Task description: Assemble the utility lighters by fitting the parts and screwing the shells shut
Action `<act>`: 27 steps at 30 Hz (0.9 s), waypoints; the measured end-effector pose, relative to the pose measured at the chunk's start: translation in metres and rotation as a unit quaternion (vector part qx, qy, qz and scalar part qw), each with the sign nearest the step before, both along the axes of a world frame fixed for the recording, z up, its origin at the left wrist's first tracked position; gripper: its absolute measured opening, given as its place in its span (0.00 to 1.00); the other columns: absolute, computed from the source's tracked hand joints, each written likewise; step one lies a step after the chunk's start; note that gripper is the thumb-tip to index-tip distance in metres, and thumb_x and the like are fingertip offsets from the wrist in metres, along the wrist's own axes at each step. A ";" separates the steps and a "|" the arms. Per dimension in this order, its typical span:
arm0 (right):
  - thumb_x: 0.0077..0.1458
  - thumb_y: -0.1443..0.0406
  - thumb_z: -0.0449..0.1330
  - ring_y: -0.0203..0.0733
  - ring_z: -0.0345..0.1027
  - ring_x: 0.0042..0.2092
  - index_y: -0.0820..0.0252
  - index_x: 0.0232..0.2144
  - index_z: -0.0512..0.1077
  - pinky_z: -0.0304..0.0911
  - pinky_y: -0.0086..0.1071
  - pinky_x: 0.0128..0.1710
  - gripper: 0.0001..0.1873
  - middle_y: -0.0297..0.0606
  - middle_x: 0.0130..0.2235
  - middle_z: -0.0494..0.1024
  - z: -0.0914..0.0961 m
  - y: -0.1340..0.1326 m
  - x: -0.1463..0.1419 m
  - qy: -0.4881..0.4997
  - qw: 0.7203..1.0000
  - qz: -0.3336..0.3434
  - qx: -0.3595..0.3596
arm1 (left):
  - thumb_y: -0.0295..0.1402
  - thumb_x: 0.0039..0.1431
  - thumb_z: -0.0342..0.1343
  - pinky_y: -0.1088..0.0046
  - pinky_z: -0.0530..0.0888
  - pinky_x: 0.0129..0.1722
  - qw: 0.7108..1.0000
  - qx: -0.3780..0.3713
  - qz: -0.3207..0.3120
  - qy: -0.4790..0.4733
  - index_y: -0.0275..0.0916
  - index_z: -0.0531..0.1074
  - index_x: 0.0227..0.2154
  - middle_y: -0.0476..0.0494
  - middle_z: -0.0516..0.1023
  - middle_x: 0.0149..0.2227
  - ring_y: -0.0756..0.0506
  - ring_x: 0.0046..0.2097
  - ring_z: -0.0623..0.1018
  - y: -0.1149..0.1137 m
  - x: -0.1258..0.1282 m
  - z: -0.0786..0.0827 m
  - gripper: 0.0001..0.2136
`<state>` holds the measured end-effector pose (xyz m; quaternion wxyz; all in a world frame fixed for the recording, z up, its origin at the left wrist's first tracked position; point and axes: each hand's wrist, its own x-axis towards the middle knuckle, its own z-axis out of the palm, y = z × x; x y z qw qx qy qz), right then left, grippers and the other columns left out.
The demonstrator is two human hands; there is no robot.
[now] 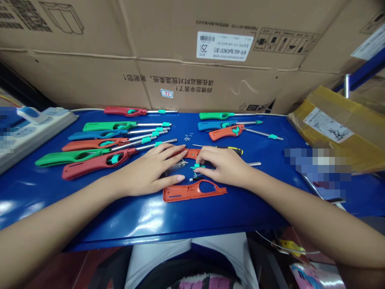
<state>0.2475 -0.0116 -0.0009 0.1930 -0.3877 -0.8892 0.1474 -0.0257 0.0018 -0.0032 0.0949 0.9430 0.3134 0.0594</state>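
My left hand (pixel 155 168) lies over the middle of the blue table, fingers stretched out and apart. Its fingertips rest by an orange lighter shell half (pixel 192 153), and under them shows a clear fuel tank (pixel 176 167). My right hand (pixel 224 166) is curled, thumb and fingers closing about a small teal trigger piece (pixel 197 166); the exact grip is partly hidden. A thin wire piece with a light end (pixel 191 179) lies below it. Nearer me, the other orange shell half (pixel 192 192) lies with its hollow side up. A metal tube (pixel 255 163) sticks out beyond my right hand.
Several assembled long-necked lighters (pixel 99 160) lie at left, with more (pixel 227 132) at back right. A yellow-black screwdriver (pixel 237 150) and tiny white pins (pixel 188 137) lie behind my hands. A power strip (pixel 36 128), cardboard box (pixel 168 48) and yellow-taped parcel (pixel 337 132) border the table.
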 end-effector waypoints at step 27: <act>0.69 0.61 0.51 0.51 0.74 0.48 0.58 0.48 0.77 0.63 0.37 0.35 0.16 0.45 0.51 0.78 0.043 0.021 0.055 -0.216 0.964 -0.119 0.096 | 0.60 0.65 0.51 0.42 0.62 0.67 0.998 0.050 0.036 -0.035 0.38 0.59 0.70 0.30 0.57 0.72 0.28 0.70 0.57 -0.012 0.009 0.010 0.40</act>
